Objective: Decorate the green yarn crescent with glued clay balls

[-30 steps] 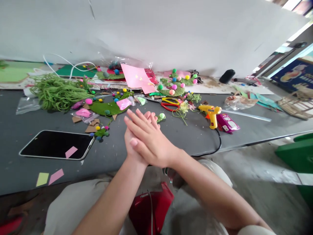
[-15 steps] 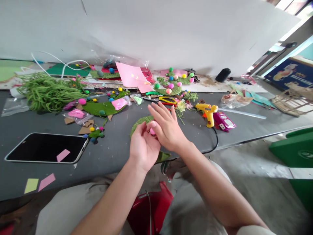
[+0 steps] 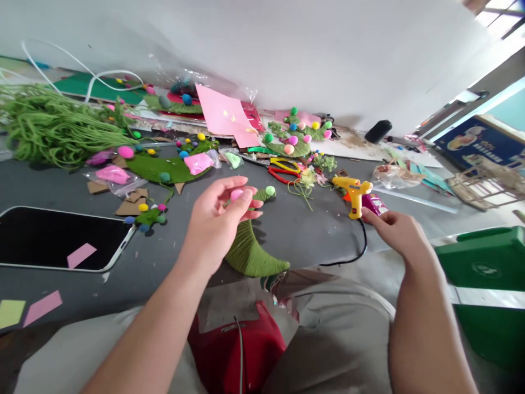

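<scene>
My left hand (image 3: 219,219) pinches a small pink ball (image 3: 237,195) between thumb and fingers. Under it on the grey table is a crescent shape wrapped in green yarn (image 3: 256,256), with a pale green ball (image 3: 270,191) at its upper tip; my fingers hide part of the crescent. My right hand (image 3: 396,232) reaches out on the right, fingertips at the handle of a yellow glue gun (image 3: 351,191). Its fingers do not wrap around the handle, and whether they touch it is unclear. A purple packet (image 3: 374,204) lies behind the glue gun, partly covered.
Red-and-yellow-handled pliers (image 3: 285,168), green yarn (image 3: 53,126), a pink paper sheet (image 3: 223,117) and yarn-wrapped shapes with coloured balls (image 3: 293,143) line the back. At left lies a black-screened tablet (image 3: 61,236). The glue gun's black cord (image 3: 363,249) curves towards the table's front edge.
My hands have come apart from pressing palm to palm around the pink ball. The left keeps the ball; the right has moved right to the glue gun. More of the crescent shows.
</scene>
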Demonstrator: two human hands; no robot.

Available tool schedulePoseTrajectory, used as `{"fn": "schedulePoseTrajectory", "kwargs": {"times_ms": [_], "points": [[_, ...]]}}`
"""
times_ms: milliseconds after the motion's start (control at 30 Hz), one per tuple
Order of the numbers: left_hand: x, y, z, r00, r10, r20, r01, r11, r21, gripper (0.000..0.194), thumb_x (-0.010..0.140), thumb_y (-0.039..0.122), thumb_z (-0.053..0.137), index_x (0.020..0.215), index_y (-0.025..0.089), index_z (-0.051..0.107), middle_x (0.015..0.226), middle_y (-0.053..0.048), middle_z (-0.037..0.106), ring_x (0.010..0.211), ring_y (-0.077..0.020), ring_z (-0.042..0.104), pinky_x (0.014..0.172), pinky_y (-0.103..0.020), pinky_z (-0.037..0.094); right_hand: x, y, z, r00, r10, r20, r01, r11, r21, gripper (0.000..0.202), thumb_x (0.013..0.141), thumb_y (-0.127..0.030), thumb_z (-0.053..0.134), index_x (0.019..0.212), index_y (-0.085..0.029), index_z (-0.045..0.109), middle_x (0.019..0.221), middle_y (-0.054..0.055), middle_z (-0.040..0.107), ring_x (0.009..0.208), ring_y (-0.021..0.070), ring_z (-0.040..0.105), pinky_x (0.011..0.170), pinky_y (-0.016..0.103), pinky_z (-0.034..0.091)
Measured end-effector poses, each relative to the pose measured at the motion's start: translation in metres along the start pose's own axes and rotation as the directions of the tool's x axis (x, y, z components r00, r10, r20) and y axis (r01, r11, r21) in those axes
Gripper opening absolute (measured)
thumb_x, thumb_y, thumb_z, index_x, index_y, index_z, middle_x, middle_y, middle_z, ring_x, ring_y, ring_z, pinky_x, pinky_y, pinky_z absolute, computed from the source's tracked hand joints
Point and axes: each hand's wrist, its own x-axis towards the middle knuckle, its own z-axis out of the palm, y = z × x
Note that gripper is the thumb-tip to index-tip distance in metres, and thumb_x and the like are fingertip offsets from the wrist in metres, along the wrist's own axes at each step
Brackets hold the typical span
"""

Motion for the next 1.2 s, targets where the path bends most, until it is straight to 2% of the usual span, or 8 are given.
{"fn": "schedulePoseTrajectory", "kwargs": {"times_ms": [100,233,467,533,767,1000,1100,1200], "points": [[0.015,0.007,-0.02,0.985,0.145,0.089,-0.17,0.836,0.521,0.018,0.087,0.032,0.081,0.098,0.019,0.075,0.092,-0.005,0.077,0.075,-0.0194,0.074,0.071,-0.032,0.062,0.011,-0.006,0.015,0.998,0.058,-0.002,-0.058,0.998,-0.006,0.054,0.078,-0.075,0.071,0.087,-0.022,0.074,0.087,0.011,0.073,0.078,0.0293,0.064,0.074,0.043,0.045],[0.033,0.014,-0.035,0.971,0.155,0.182,-0.239,0.603,0.761,0.018,0.085,0.03,0.08,0.101,0.023,0.078,0.097,-0.003,0.079,0.084,-0.0222,0.073,0.083,-0.035,0.057,0.024,-0.033,0.035,1.0,0.003,-0.004,-0.002,0.996,0.092,0.041,0.076,-0.062,0.078,0.072,-0.023,0.065,0.069,0.004,0.06,0.068,0.0229,0.053,0.074,0.042,0.04],[0.053,0.0,-0.039,0.971,0.198,0.136,-0.234,0.649,0.724,0.014,0.081,0.025,0.081,0.095,0.024,0.081,0.09,-0.004,0.075,0.083,-0.0236,0.065,0.094,-0.037,0.049,-0.004,-0.069,0.016,0.996,-0.038,0.076,-0.009,0.841,0.541,0.029,0.086,-0.046,0.071,0.101,-0.024,0.061,0.098,0.009,0.076,0.063,0.0183,0.061,0.065,0.036,0.048],[0.056,-0.005,-0.042,0.975,0.184,0.127,-0.22,0.697,0.683,0.018,0.074,0.027,0.089,0.088,0.024,0.079,0.082,-0.003,0.068,0.08,-0.0236,0.06,0.092,-0.036,0.048,-0.017,-0.083,0.008,0.992,-0.049,0.112,-0.037,0.751,0.659,0.026,0.083,-0.041,0.081,0.093,-0.022,0.065,0.081,0.006,0.072,0.058,0.0163,0.057,0.061,0.034,0.044],[0.058,-0.014,-0.052,0.94,0.086,0.329,-0.327,0.5,0.802,0.046,0.066,0.056,0.095,0.087,0.024,0.07,0.09,-0.004,0.063,0.076,-0.023,0.055,0.079,-0.035,0.045,-0.046,-0.115,0.019,0.972,-0.097,0.212,-0.091,0.681,0.727,0.03,0.083,-0.044,0.089,0.087,-0.022,0.07,0.061,-0.001,0.063,0.059,0.0154,0.054,0.06,0.032,0.037],[0.044,-0.014,-0.044,0.957,0.106,0.27,-0.285,0.506,0.814,0.047,0.065,0.049,0.097,0.077,0.024,0.059,0.087,-0.005,0.057,0.085,-0.0299,0.059,0.094,-0.042,0.046,-0.062,-0.126,0.029,0.934,-0.155,0.323,-0.2,0.522,0.829,0.022,0.086,-0.033,0.084,0.083,-0.018,0.069,0.067,-0.001,0.063,0.054,0.0104,0.047,0.054,0.028,0.035],[0.039,-0.013,-0.041,0.973,0.113,0.203,-0.232,0.551,0.802,0.049,0.063,0.044,0.098,0.074,0.024,0.054,0.083,-0.005,0.052,0.099,-0.0371,0.063,0.103,-0.047,0.046,-0.07,-0.123,0.023,0.86,-0.232,0.455,-0.303,0.485,0.82,0.023,0.087,-0.034,0.084,0.101,-0.019,0.072,0.069,-0.001,0.064,0.057,0.012,0.055,0.054,0.025,0.044],[0.039,-0.013,-0.038,0.981,0.132,0.143,-0.193,0.547,0.815,0.051,0.064,0.045,0.096,0.073,0.025,0.05,0.08,-0.004,0.047,0.106,-0.0413,0.062,0.106,-0.052,0.046,-0.083,-0.114,0.015,0.719,-0.382,0.581,-0.422,0.425,0.801,0.021,0.091,-0.035,0.079,0.105,-0.021,0.074,0.08,0.004,0.071,0.081,0.0213,0.072,0.078,0.035,0.064]]}}
